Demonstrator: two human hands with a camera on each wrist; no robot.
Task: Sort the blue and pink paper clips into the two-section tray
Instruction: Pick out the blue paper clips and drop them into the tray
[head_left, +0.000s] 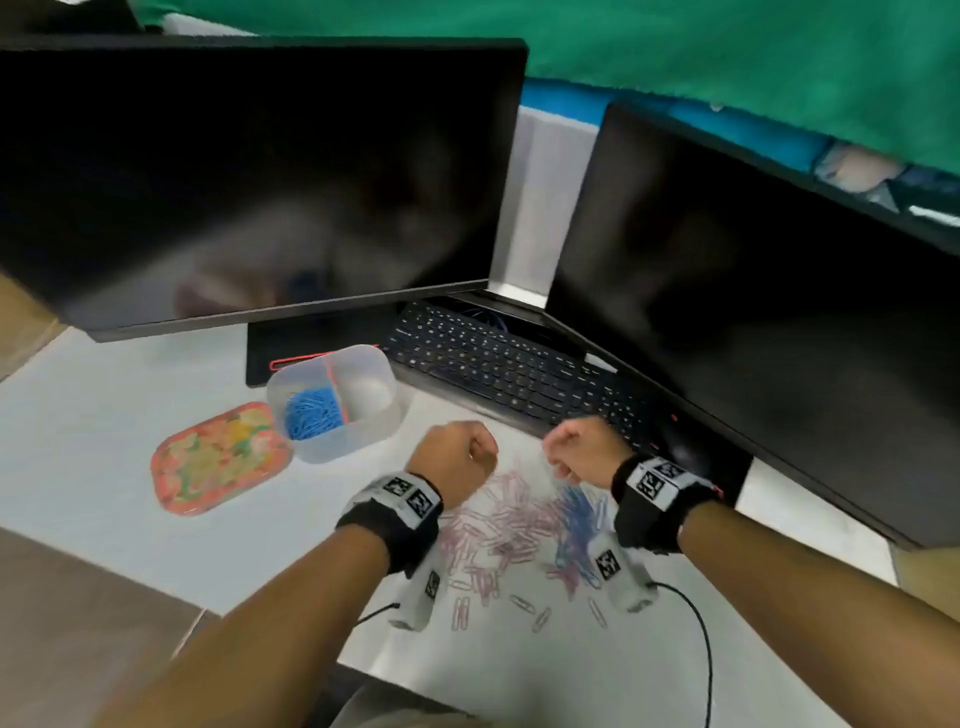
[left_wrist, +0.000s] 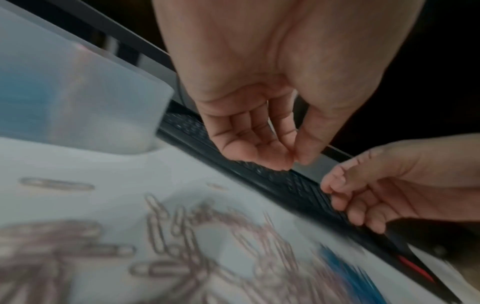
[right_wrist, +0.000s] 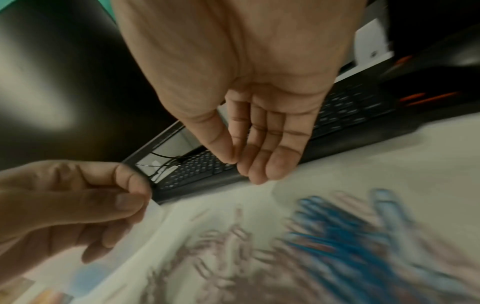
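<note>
Both grips, left hand (head_left: 457, 457) and right hand (head_left: 582, 451), curl empty above the clip-strewn white desk (head_left: 104, 441).

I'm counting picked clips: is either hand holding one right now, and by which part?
Cannot be told. The left hand and right hand both have thumb meeting fingertips, but no paper clip shows in either pinch.

tray (head_left: 340, 444): translucent frosted plastic | counter (head_left: 104, 441): smooth matt white | monitors (head_left: 249, 171): glossy dark screens | keyboard (head_left: 498, 374): matt black plastic
</note>
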